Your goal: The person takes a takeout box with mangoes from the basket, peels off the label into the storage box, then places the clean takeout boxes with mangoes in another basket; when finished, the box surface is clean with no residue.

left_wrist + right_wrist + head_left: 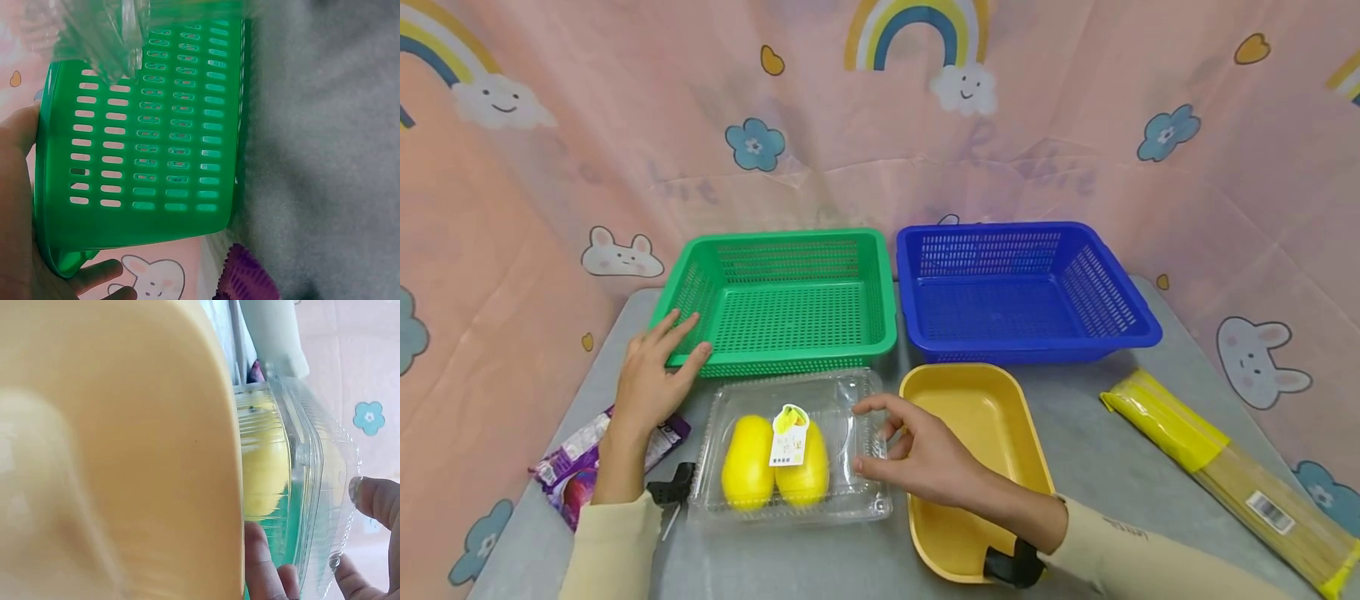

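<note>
The green basket (797, 310), rectangular with slotted walls and floor, stands upright. Just in front of the basket, on its near side, lies a clear ridged plastic box (842, 417). Inside, two plump yellow fruits (748, 462) sit side by side, one partly covered by a white label (787, 446) picturing yellow fruit.

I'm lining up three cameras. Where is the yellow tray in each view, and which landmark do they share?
Head: yellow tray, lower half, just right of centre.
Left wrist: not in it.
Right wrist: fills the left side, past the middle.
Landmark: clear box, lower left of centre in head, top left in left wrist, right of centre in right wrist.
</note>
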`<action>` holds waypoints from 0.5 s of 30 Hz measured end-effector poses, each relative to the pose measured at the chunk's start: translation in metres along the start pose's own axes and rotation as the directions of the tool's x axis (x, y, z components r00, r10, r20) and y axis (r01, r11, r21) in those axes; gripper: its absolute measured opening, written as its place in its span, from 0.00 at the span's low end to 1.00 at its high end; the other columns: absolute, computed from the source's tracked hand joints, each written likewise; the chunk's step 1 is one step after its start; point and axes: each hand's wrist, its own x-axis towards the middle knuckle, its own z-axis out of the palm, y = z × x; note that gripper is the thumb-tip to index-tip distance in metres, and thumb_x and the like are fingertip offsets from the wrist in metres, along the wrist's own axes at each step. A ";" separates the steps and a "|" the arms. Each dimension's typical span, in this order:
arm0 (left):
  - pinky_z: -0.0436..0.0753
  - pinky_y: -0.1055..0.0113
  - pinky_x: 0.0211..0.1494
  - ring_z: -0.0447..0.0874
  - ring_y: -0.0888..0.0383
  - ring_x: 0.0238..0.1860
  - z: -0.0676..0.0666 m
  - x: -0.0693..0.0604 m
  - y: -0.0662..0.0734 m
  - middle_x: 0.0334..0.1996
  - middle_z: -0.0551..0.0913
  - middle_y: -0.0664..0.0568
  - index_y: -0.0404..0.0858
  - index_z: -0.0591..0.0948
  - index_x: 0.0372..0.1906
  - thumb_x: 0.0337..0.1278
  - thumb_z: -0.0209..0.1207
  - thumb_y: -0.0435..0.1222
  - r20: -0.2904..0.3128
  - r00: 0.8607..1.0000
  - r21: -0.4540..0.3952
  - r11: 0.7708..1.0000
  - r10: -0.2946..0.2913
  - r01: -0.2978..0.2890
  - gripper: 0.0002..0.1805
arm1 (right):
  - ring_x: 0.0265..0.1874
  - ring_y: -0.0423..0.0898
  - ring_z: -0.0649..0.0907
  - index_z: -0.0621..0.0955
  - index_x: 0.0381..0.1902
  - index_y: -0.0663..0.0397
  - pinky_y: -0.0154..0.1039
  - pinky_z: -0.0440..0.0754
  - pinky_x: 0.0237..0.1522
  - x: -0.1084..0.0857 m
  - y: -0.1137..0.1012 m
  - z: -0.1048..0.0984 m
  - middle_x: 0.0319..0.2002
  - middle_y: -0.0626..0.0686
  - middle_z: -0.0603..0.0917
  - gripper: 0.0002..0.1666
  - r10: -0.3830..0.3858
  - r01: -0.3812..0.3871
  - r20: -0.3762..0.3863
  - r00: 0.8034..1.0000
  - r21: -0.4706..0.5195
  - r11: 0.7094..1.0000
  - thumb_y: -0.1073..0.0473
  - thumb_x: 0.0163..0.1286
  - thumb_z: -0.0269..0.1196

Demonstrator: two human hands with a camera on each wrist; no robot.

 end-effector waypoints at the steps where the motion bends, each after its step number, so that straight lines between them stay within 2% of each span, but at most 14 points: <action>1: 0.62 0.24 0.64 0.61 0.25 0.70 0.000 0.000 0.000 0.78 0.64 0.40 0.45 0.72 0.74 0.72 0.56 0.53 -0.001 1.000 0.001 1.000 0.001 -0.001 0.31 | 0.27 0.45 0.85 0.77 0.63 0.43 0.35 0.81 0.27 0.001 0.000 0.001 0.39 0.57 0.76 0.33 -0.005 0.005 0.005 1.000 0.004 1.000 0.54 0.61 0.76; 6: 0.62 0.25 0.64 0.61 0.25 0.70 0.000 0.001 0.000 0.77 0.65 0.39 0.44 0.73 0.73 0.71 0.56 0.53 -0.007 1.000 -0.001 1.000 0.005 -0.005 0.31 | 0.28 0.44 0.84 0.77 0.64 0.43 0.35 0.81 0.27 0.002 0.001 0.003 0.40 0.57 0.76 0.33 -0.019 0.019 0.013 1.000 -0.022 1.000 0.53 0.62 0.75; 9: 0.63 0.25 0.64 0.62 0.25 0.70 0.000 0.001 0.000 0.77 0.65 0.39 0.44 0.73 0.73 0.71 0.56 0.53 -0.008 1.000 -0.003 1.000 0.003 -0.003 0.31 | 0.29 0.43 0.84 0.77 0.65 0.42 0.35 0.82 0.29 0.002 -0.001 0.002 0.40 0.55 0.78 0.34 -0.030 0.031 0.014 0.999 -0.102 0.994 0.50 0.63 0.75; 15: 0.64 0.26 0.63 0.62 0.25 0.69 -0.001 0.000 0.001 0.77 0.65 0.38 0.45 0.73 0.73 0.71 0.57 0.52 -0.012 1.000 -0.003 1.000 0.007 -0.007 0.31 | 0.26 0.42 0.83 0.75 0.70 0.40 0.36 0.82 0.29 0.000 -0.005 -0.004 0.45 0.54 0.82 0.37 -0.048 0.059 0.050 0.998 -0.254 0.965 0.45 0.65 0.72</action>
